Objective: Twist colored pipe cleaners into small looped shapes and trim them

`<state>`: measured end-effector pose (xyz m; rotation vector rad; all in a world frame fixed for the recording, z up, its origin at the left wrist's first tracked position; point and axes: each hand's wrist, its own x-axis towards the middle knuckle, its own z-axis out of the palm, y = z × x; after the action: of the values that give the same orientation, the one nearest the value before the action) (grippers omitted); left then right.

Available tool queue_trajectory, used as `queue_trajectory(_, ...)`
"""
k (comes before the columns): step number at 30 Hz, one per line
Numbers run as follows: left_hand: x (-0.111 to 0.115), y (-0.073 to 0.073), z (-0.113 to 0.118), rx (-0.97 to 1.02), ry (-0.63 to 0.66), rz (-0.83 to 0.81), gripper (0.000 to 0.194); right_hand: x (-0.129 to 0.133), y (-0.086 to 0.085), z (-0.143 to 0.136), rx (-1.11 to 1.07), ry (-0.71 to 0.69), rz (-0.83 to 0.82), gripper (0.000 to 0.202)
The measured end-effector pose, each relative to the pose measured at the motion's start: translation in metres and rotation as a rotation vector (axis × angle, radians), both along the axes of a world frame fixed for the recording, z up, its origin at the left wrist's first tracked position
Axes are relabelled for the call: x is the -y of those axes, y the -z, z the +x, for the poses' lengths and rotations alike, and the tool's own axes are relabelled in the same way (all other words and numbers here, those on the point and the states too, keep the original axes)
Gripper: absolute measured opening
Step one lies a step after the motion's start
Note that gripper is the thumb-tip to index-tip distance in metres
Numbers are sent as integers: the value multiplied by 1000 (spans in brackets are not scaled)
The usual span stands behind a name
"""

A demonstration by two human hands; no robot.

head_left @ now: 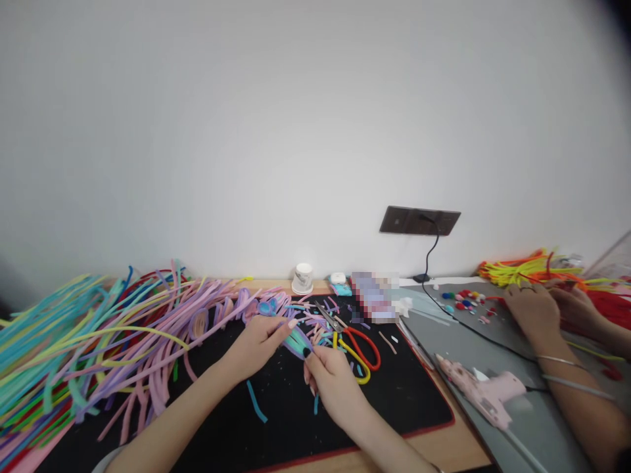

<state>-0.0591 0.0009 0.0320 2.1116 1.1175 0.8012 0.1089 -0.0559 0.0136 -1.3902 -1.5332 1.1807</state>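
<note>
At lower centre, left hand (259, 341) and right hand (334, 380) pinch a purple-and-green chenille strip (298, 343), presumably light, pliable, best held by its ends.

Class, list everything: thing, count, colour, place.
Socket plate: one, dark, on wall
Cable: one, black, below plate
Cup: one, white, by wall
Case: one, white, on blue packet
Pixelated item: one, pinkish, beside packet
Fuzzy stems: many, multicoloured, left
Scissors: one, red-yellow handles, on black mat
Cut pieces: many, pastel, near scissors
Pompoms: several, mixed, on grey mat
Glue gun: one, pink, same mat
Neon stems: many, mixed, far right
Table: one, wooden, under black mat
Coworker's hands: two, far right
Strip bundle: one, purple-mint, held
Left hand, right hand: one each, holding bundle
</note>
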Motion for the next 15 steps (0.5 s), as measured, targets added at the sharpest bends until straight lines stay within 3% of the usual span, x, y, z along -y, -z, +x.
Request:
queue_trajectory(7, 1, 2, -7, -97, 23, 165, 40, -4, 7, 1, 220, -100, 129, 38)
queue_trajectory(12, 5, 0, -6, 14, 21, 53, 43, -7, 2, -2, 230, -81, 182, 37)
queue_trajectory(15, 10, 8, -2, 107, 22, -59, 40, -6, 0, -4, 201, -54, 210, 36)
